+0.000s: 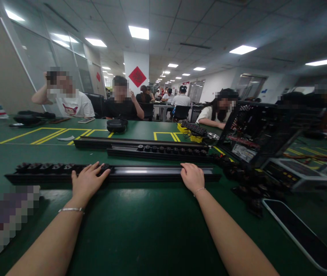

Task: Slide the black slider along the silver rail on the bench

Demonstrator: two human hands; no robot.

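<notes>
A long black rail (144, 177) with a shiny channel lies crosswise on the table before me. Small black parts (47, 167) sit in a row along its left portion. My left hand (88, 180) lies over the rail's middle-left with fingers spread, its thumb side by the last black part (105, 167). Toward the rail's right end, my right hand (192, 177) has its fingers together and curled over the rail. Behind are two more black rails; the nearer one (157, 152) carries a row of similar parts, while the farther one (129, 142) lies alongside it.
Loose black parts (249, 189) are heaped at the right, near a phone (301, 237) and a metal-cased unit (297, 172). An open computer case (246, 132) stands behind them. A black pouch (116, 125) lies across the table (140, 230). Several people sit beyond.
</notes>
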